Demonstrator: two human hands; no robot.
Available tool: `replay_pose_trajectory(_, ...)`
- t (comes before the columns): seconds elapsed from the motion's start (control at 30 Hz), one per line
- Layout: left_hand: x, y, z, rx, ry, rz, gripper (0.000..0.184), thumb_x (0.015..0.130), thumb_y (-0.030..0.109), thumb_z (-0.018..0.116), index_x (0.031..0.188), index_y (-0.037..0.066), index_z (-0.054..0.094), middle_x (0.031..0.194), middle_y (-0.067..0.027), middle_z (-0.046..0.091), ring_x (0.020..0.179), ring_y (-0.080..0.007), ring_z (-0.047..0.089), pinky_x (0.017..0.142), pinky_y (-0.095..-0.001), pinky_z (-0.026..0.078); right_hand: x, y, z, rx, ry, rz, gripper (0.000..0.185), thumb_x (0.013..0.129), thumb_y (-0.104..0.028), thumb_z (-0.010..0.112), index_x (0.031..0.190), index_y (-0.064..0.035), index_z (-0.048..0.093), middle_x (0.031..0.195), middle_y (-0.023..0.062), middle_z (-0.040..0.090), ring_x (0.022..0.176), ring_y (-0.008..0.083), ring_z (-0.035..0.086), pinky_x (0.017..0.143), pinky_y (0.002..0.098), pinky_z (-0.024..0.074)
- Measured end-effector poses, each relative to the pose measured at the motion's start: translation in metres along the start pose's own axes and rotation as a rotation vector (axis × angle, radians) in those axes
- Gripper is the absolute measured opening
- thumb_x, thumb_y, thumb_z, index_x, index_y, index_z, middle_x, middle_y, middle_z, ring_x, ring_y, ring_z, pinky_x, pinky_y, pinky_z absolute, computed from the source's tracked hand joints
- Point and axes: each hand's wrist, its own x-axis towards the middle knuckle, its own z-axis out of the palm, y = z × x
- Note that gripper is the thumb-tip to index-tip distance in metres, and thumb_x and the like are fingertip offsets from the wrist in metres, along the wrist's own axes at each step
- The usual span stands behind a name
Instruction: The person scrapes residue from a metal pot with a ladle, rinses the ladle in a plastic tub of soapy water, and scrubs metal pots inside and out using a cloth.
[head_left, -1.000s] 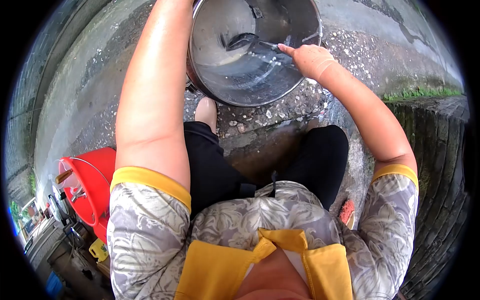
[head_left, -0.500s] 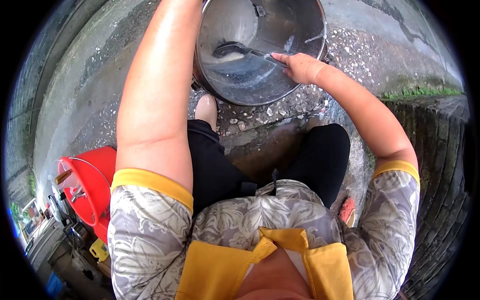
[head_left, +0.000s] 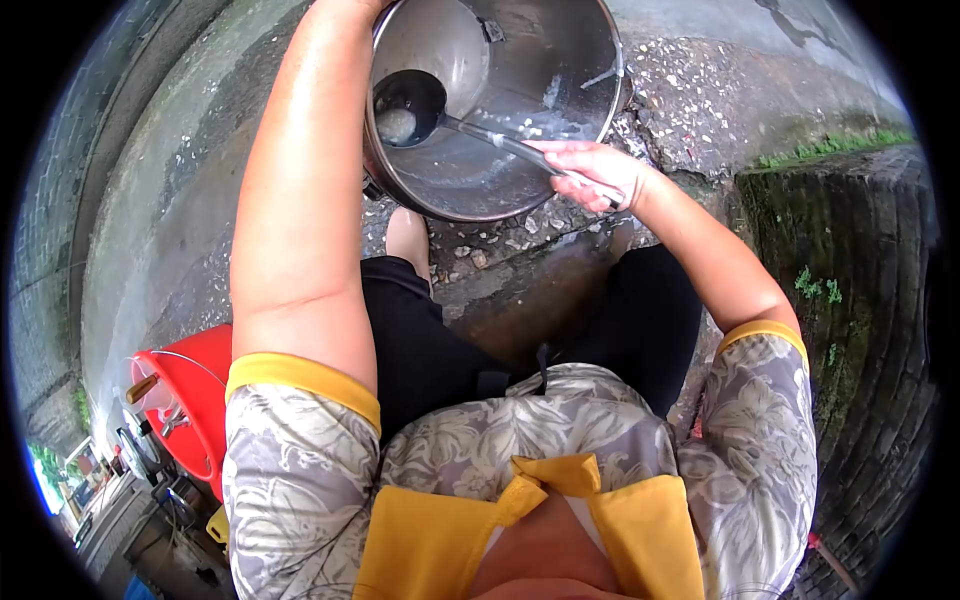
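A large metal pot (head_left: 535,185) lies tipped with its mouth toward me, and pale wet residue streaks its inner wall. My right hand (head_left: 597,172) is closed around the handle of a ladle (head_left: 490,137). The ladle's dark bowl is inside the pot at the left and holds some cloudy whitish liquid (head_left: 397,125). At the top edge of the view, my left hand (head_left: 362,4) is by the pot's left rim. Only a sliver of that hand shows; its fingers are out of sight.
A red bucket (head_left: 205,385) with a wooden-handled tool stands at the left. Wet, pebbly concrete (head_left: 680,100) lies around the pot. A mossy drop-off (head_left: 800,250) runs along the right. My boot (head_left: 408,238) is just below the pot.
The ladle's bowl has turned up and now shows liquid inside. My right hand has turned over, palm more upward. The pot and left arm appear shifted slightly left in view.
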Motion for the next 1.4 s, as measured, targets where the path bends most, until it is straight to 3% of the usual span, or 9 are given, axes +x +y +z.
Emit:
replay_pose_trajectory(0.2, -0.004, -0.012, -0.033, -0.023, 0.058, -0.098, 0.042, 0.060, 0.010, 0.064, 0.102, 0.004, 0.064, 0.096, -0.0079, 0.066, 0.088, -0.0169, 0.060, 0.079, -0.0303, 0.048, -0.139, 0.018, 0.032, 0.041, 0.184, -0.360, 0.059, 0.093, -0.020, 0.051, 0.145, -0.0135, 0.023, 0.057, 0.0012, 0.041, 0.034, 0.0042, 0.033, 0.028, 0.0178, 0.0310)
replay_pose_trajectory(0.5, 0.009, -0.061, -0.082, -0.019, 0.083, -0.128, 0.042, 0.062, 0.010, 0.063, 0.104, 0.005, 0.064, 0.092, -0.0064, 0.065, 0.087, -0.0156, 0.058, 0.079, -0.0298, 0.046, -0.156, 0.030, -0.008, -0.539, 1.067, -0.584, 0.055, 0.093, -0.012, 0.049, 0.144, -0.0178, 0.028, 0.057, -0.0026, 0.043, 0.041, 0.0044, 0.039, 0.037, 0.0192, 0.0349)
replay_pose_trajectory(0.6, 0.023, -0.065, -0.090, 0.080, 0.084, -0.120, 0.042, 0.064, 0.014, 0.063, 0.104, 0.004, 0.064, 0.093, -0.0080, 0.065, 0.086, -0.0164, 0.058, 0.080, -0.0296, 0.046, -0.099, 0.059, -0.081, -1.134, 1.399, -0.367, 0.059, 0.088, -0.022, 0.056, 0.141, -0.0289, 0.031, 0.089, 0.0252, 0.064, 0.084, 0.0433, 0.061, 0.075, 0.0465, 0.0487)
replay_pose_trajectory(0.67, 0.029, -0.057, -0.081, 0.113, 0.092, -0.172, 0.045, 0.063, 0.017, 0.063, 0.105, 0.002, 0.063, 0.095, -0.0100, 0.065, 0.091, -0.0189, 0.058, 0.084, -0.0318, 0.045, -0.076, 0.065, -0.103, -1.329, 1.403, -0.052, 0.061, 0.088, -0.025, 0.052, 0.143, -0.0287, 0.024, 0.087, 0.0237, 0.064, 0.082, 0.0418, 0.062, 0.075, 0.0500, 0.0485)
replay_pose_trajectory(0.77, 0.045, -0.060, -0.078, 0.087, 0.105, -0.138, 0.037, 0.069, 0.013, 0.064, 0.104, 0.001, 0.064, 0.092, -0.0098, 0.066, 0.083, -0.0172, 0.060, 0.076, -0.0307, 0.048, -0.053, 0.076, -0.104, -1.135, 1.444, -0.050, 0.062, 0.088, -0.025, 0.052, 0.143, -0.0266, 0.024, 0.087, 0.0253, 0.063, 0.081, 0.0430, 0.061, 0.076, 0.0500, 0.0484)
replay_pose_trajectory(0.83, 0.068, -0.069, -0.086, 0.110, -0.032, -0.404, 0.063, 0.074, 0.026, 0.059, 0.134, 0.012, 0.044, 0.117, -0.0121, 0.054, 0.110, -0.0230, 0.049, 0.094, -0.0311, 0.038, -0.055, 0.094, -0.098, -0.570, 1.299, -0.373, 0.056, 0.093, -0.020, 0.048, 0.143, -0.0216, 0.025, 0.068, 0.0119, 0.058, 0.054, 0.0241, 0.057, 0.050, 0.0345, 0.0475)
replay_pose_trajectory(0.9, 0.077, -0.087, -0.096, 0.110, -0.069, -0.404, 0.067, 0.073, 0.025, 0.060, 0.134, 0.006, 0.042, 0.114, -0.0157, 0.057, 0.102, -0.0247, 0.056, 0.087, -0.0325, 0.044, -0.075, 0.085, -0.051, 0.073, 1.012, -0.557, 0.050, 0.096, -0.015, 0.042, 0.144, -0.0175, 0.025, 0.061, -0.0017, 0.043, 0.040, 0.0060, 0.038, 0.033, 0.0190, 0.0342)
replay_pose_trajectory(1.0, 0.083, -0.074, -0.084, 0.220, -0.128, -0.494, 0.066, 0.072, 0.023, 0.058, 0.134, 0.008, 0.043, 0.112, -0.0184, 0.058, 0.100, -0.0261, 0.056, 0.087, -0.0325, 0.044, -0.101, 0.096, -0.010, 0.548, 0.824, -0.714, 0.055, 0.096, -0.014, 0.042, 0.145, -0.0193, 0.019, 0.059, 0.0001, 0.043, 0.039, 0.0085, 0.040, 0.034, 0.0216, 0.0362)
replay_pose_trajectory(1.4, 0.050, 0.036, 0.013, 0.798, -0.283, -0.593, 0.075, 0.070, 0.026, 0.055, 0.141, 0.026, 0.031, 0.126, -0.0310, 0.032, 0.113, -0.0453, 0.045, 0.102, -0.0389, 0.035, -0.161, 0.061, 0.194, 0.837, 0.585, -0.504, 0.069, 0.090, -0.004, 0.044, 0.147, -0.0229, 0.012, 0.061, 0.0008, 0.044, 0.039, 0.0080, 0.042, 0.035, 0.0231, 0.0362)
